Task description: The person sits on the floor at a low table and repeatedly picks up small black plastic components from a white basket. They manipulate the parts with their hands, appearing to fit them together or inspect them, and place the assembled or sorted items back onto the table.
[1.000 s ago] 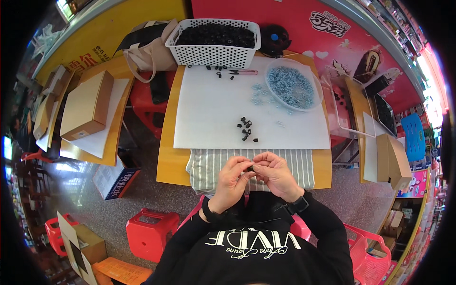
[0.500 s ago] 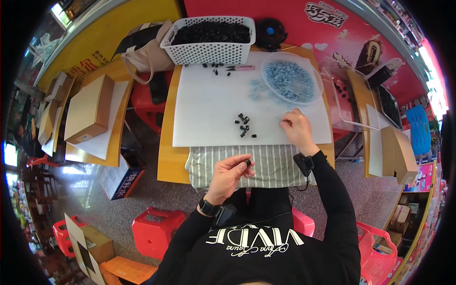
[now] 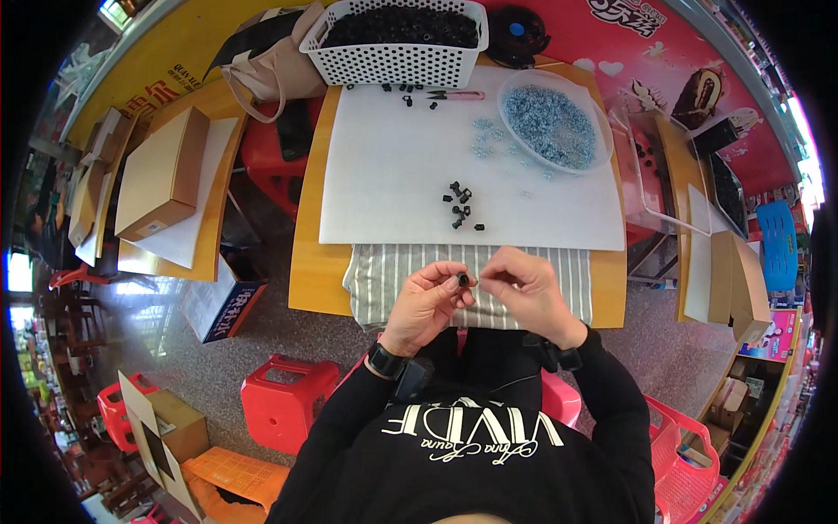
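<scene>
Between the thumb and fingers of my left hand point(image 3: 428, 301) is a small black ring-like plastic part point(image 3: 463, 279), its round opening facing up. My right hand point(image 3: 524, 293) is pinched close beside it; whatever sits in those fingertips is too small to make out. Both hands hover over a grey-and-white striped cloth point(image 3: 567, 271) at the table's near edge. Beyond them, a loose group of similar black parts point(image 3: 459, 208) lies on the white sheet point(image 3: 384, 192). A clear round tray point(image 3: 602, 157) full of small pale-blue pieces point(image 3: 546, 122) stands at the right, with some pieces spilled beside it.
A white perforated basket point(image 3: 393, 65) heaped with black parts stands at the back, several strays before it. Pink-handled snips point(image 3: 463, 95) lie near them. A beige bag point(image 3: 288, 65) hangs at the left. Cardboard boxes point(image 3: 166, 170) and red stools point(image 3: 288, 393) stand around.
My right hand has come from the white sheet, near the tray, down and left to beside the black part. My left hand keeps its hold. The view has shifted slightly.
</scene>
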Demonstrator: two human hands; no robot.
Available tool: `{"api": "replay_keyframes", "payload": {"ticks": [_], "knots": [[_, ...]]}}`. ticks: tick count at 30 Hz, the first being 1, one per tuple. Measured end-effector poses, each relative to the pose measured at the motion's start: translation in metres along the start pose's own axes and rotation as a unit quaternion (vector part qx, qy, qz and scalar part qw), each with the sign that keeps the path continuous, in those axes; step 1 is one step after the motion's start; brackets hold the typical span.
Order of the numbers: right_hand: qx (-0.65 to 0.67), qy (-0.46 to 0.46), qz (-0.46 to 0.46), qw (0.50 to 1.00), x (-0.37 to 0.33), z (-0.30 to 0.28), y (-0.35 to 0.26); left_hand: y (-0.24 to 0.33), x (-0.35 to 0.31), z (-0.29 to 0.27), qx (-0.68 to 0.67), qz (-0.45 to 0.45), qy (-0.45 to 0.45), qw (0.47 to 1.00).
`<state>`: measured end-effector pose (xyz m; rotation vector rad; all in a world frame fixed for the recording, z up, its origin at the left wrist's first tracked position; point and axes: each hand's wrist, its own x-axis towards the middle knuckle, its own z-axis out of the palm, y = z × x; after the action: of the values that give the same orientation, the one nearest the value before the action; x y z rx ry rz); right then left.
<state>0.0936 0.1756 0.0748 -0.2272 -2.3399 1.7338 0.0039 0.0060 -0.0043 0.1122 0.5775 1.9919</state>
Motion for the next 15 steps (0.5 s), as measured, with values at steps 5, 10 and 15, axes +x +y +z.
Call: {"api": "replay_keyframes", "payload": {"ticks": [5,10,15], "knots": [[-0.059,0.02,-0.085,0.994,-0.001,0.014,-0.004,-0.002,0.0,-0.001,0.022,0.008,-0.006,1.0],[-0.095,0.012,-0.113,0.989,-0.001,0.015,-0.002,-0.004,-0.001,-0.002,0.021,0.01,0.001,1.0],[-0.134,-0.001,-0.123,0.983,0.0,0.011,-0.004,-0.006,-0.001,-0.003,0.032,0.015,-0.005,0.999]]}}
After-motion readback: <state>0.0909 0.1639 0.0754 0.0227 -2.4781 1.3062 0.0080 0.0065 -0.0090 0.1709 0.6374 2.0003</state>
